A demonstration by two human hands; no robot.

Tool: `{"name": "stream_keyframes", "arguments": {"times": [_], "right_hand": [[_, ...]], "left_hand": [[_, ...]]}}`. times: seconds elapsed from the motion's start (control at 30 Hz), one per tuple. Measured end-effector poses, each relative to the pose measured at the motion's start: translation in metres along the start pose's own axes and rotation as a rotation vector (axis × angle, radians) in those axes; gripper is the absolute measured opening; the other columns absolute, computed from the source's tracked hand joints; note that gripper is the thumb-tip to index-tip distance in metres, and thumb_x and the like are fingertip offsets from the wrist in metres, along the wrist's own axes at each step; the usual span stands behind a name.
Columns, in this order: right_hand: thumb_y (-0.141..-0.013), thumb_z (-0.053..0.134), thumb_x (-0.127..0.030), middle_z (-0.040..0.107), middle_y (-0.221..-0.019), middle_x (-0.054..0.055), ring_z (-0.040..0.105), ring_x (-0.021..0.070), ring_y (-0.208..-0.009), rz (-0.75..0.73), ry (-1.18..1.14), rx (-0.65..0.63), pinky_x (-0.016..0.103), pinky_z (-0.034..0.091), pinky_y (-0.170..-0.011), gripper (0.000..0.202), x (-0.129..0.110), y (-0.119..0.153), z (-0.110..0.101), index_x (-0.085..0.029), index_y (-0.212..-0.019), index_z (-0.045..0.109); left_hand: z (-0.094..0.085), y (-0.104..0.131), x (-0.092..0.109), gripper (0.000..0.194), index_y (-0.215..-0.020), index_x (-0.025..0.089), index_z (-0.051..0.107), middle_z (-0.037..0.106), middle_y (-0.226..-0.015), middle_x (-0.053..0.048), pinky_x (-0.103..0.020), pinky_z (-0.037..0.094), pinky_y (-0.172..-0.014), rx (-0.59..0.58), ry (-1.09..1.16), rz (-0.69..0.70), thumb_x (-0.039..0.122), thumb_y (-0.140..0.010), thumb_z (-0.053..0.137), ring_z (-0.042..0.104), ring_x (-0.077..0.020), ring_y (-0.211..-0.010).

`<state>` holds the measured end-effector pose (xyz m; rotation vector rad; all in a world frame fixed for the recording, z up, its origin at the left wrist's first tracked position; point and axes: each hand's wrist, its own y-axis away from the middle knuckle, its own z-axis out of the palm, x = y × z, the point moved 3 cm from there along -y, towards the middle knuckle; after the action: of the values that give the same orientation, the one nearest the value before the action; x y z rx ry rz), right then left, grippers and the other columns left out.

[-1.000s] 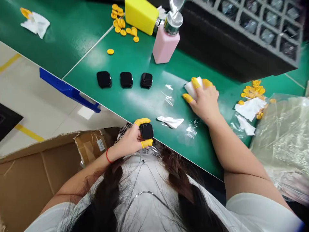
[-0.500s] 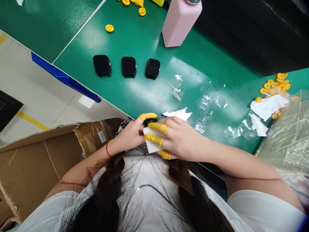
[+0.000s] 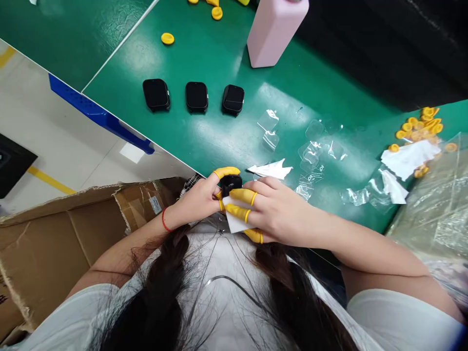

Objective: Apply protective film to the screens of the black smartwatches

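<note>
My left hand [image 3: 206,195], with yellow finger cots, is closed on a black watch body [image 3: 231,184] near the table's front edge. My right hand [image 3: 268,207], also in yellow finger cots, holds a white cloth [image 3: 237,224] against the watch's lower side. Part of the watch is hidden behind my fingers. Further up the table, three similar pieces lie in a row: a left black watch [image 3: 156,94], a middle one [image 3: 196,96] and a right one [image 3: 233,99]. A crumpled white wipe [image 3: 272,169] rests just beyond my right hand.
A pink bottle [image 3: 276,34] stands at the back beside a large black box [image 3: 383,44]. Clear films [image 3: 310,151] are scattered right of centre. Yellow finger cots [image 3: 420,124] are piled at the right by a plastic bag [image 3: 435,209]. A cardboard box [image 3: 47,243] is at lower left.
The watch between my hands shows more of its black face, and my right fingers and the cloth have shifted slightly right. The view has moved a little.
</note>
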<state>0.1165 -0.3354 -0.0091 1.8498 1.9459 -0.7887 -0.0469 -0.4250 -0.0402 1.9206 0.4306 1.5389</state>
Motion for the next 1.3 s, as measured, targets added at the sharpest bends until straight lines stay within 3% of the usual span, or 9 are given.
{"name": "stream_keyframes", "arguments": {"times": [0.13, 0.23, 0.33, 0.43, 0.57, 0.77, 1.0, 1.17, 1.3], "right_hand": [[-0.091, 0.055, -0.037, 0.057, -0.121, 0.018, 0.052, 0.0295, -0.101, 0.128, 0.029, 0.131, 0.044, 0.043, -0.078, 0.038, 0.02, 0.015, -0.018, -0.013, -0.12, 0.063], [-0.086, 0.063, -0.038, 0.056, -0.124, 0.019, 0.054, 0.0347, -0.107, 0.415, 0.124, 0.282, 0.052, 0.044, -0.084, 0.052, 0.049, 0.042, -0.036, -0.014, -0.131, 0.053], [-0.085, 0.066, -0.038, 0.052, -0.13, 0.018, 0.047, 0.0401, -0.119, 0.618, 0.226, 0.301, 0.06, 0.038, -0.092, 0.055, 0.065, 0.061, -0.032, -0.023, -0.136, 0.049], [-0.091, 0.06, -0.033, 0.051, -0.13, 0.015, 0.051, 0.0332, -0.115, 0.47, 0.114, 0.289, 0.053, 0.043, -0.093, 0.039, 0.057, 0.053, -0.007, -0.023, -0.128, 0.054], [-0.095, 0.047, -0.01, 0.059, -0.1, 0.011, 0.054, 0.0183, -0.087, 0.269, -0.027, 0.363, 0.034, 0.05, -0.074, 0.022, 0.039, 0.022, 0.017, -0.017, -0.11, 0.06], [-0.095, 0.049, -0.01, 0.059, -0.096, 0.012, 0.049, 0.0177, -0.084, 0.138, -0.067, 0.471, 0.031, 0.05, -0.073, 0.013, 0.025, -0.013, 0.02, -0.01, -0.102, 0.06], [-0.098, 0.041, -0.012, 0.058, -0.092, 0.015, 0.048, 0.0227, -0.089, 0.126, -0.015, 0.398, 0.035, 0.05, -0.074, 0.022, 0.002, -0.008, 0.024, -0.004, -0.099, 0.061], [-0.1, 0.036, -0.012, 0.059, -0.09, 0.011, 0.05, 0.0199, -0.084, 0.079, -0.099, 0.35, 0.033, 0.05, -0.075, 0.027, -0.011, -0.006, 0.025, -0.007, -0.096, 0.062], [-0.099, 0.044, -0.016, 0.059, -0.092, 0.01, 0.049, 0.0184, -0.083, 0.188, -0.042, 0.414, 0.032, 0.049, -0.07, 0.018, 0.002, -0.004, 0.026, -0.009, -0.107, 0.059]], "left_hand": [[0.003, 0.0, -0.001, 0.069, -0.14, 0.011, 0.037, 0.063, -0.062, 0.003, -0.018, 0.044, -0.049, -0.054, 0.103, -0.055, 0.022, -0.079, 0.067, 0.061, -0.0128, -0.056], [0.006, 0.002, -0.003, 0.078, -0.144, 0.01, 0.029, 0.065, -0.065, 0.0, -0.024, 0.051, -0.055, -0.055, 0.119, -0.056, 0.032, -0.082, 0.069, 0.066, -0.0177, -0.062], [0.008, 0.005, -0.007, 0.084, -0.146, 0.012, 0.022, 0.064, -0.067, 0.001, -0.025, 0.052, -0.055, -0.034, 0.139, -0.043, 0.033, -0.082, 0.071, 0.067, -0.0189, -0.063], [0.009, 0.005, -0.01, 0.081, -0.143, 0.013, 0.022, 0.064, -0.068, 0.0, -0.026, 0.053, -0.055, -0.026, 0.179, -0.045, 0.032, -0.082, 0.071, 0.067, -0.0185, -0.062], [0.009, 0.003, -0.01, 0.073, -0.137, 0.011, 0.028, 0.066, -0.067, 0.0, -0.025, 0.054, -0.056, -0.015, 0.189, -0.033, 0.032, -0.082, 0.07, 0.067, -0.0179, -0.061], [0.008, 0.002, -0.01, 0.073, -0.137, 0.01, 0.032, 0.063, -0.06, 0.003, -0.02, 0.045, -0.048, 0.017, 0.093, -0.039, 0.032, -0.079, 0.071, 0.062, -0.0141, -0.053], [0.01, 0.001, -0.008, 0.066, -0.135, 0.013, 0.042, 0.047, -0.056, 0.009, -0.015, 0.032, -0.043, -0.021, 0.034, 0.034, 0.032, -0.078, 0.071, 0.042, -0.0071, -0.049], [0.008, 0.001, -0.008, 0.061, -0.131, 0.013, 0.048, 0.043, -0.054, 0.009, -0.016, 0.025, -0.043, 0.003, -0.05, 0.071, 0.013, -0.071, 0.062, 0.038, -0.0064, -0.048], [0.009, 0.002, -0.01, 0.065, -0.134, 0.01, 0.046, 0.049, -0.054, 0.007, -0.018, 0.028, -0.044, 0.001, -0.003, 0.021, 0.028, -0.076, 0.067, 0.043, -0.0086, -0.048]]}}
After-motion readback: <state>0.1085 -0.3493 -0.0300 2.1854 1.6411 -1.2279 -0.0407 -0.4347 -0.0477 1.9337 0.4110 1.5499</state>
